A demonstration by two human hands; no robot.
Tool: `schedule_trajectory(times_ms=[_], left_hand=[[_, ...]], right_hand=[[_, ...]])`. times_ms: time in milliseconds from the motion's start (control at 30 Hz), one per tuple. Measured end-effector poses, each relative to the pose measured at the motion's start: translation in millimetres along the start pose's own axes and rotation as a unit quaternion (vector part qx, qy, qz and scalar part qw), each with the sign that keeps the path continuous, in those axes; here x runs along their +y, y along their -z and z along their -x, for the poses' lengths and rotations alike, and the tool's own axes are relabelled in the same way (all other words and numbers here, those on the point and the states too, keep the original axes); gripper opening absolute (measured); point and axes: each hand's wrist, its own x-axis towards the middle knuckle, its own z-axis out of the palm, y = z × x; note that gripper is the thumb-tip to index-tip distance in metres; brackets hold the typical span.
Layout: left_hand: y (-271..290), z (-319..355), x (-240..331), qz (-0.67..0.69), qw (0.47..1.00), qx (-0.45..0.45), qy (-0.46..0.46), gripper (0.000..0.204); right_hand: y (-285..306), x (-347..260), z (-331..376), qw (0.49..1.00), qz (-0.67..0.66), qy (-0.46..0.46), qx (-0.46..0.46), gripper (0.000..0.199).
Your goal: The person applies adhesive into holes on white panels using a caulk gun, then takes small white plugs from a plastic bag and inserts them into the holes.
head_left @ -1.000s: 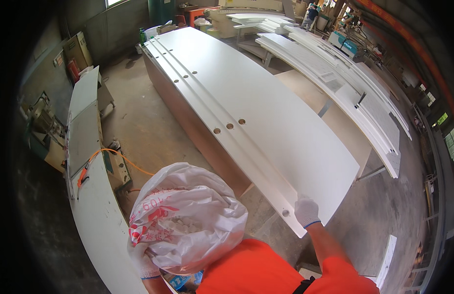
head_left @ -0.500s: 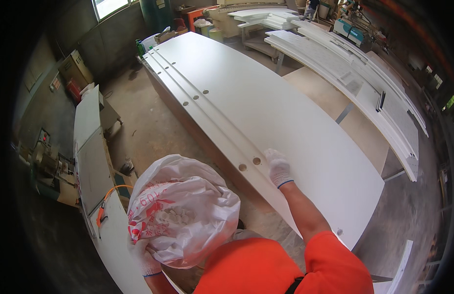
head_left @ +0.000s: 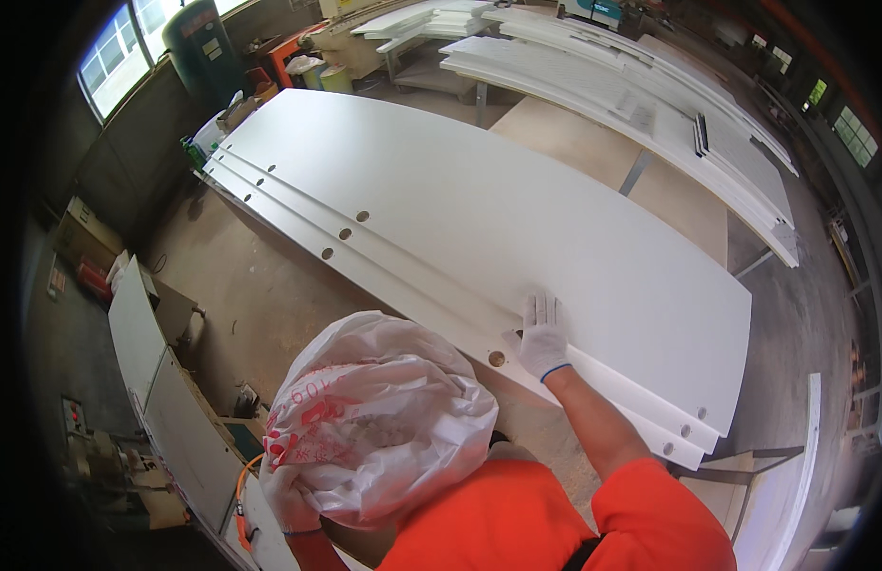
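Plastic bag (head_left: 393, 433), I see remotely, is clutched in my left hand (head_left: 292, 497); my right hand (head_left: 543, 341) lies uncurled on white panels (head_left: 565, 219).

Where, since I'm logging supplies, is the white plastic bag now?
In the head view, the white plastic bag is low, left of centre, held in the left hand, beside the orange shirt.
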Motion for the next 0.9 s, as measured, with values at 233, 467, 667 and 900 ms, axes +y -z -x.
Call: schedule_trajectory(times_ms=[233, 467, 667, 900], left_hand=[[18, -89, 34, -0.015, 0.997, -0.076, 0.025, 0.053], [24, -134, 44, 0.065, 0.989, -0.135, 0.014, 0.051], [36, -146, 68, -0.036, 0.986, -0.140, 0.086, 0.048], [-11, -122, 95, -0.063, 0.971, -0.219, 0.073, 0.055]], right_hand=[[15, -25, 31, 0.997, 0.053, -0.048, -0.014, 0.102], [21, -43, 11, 0.990, 0.026, -0.135, 0.001, 0.076], [96, -266, -14, 0.935, -0.344, 0.079, -0.045, 0.031], [-142, -358, -23, 0.821, -0.431, 0.224, -0.300, 0.022]])
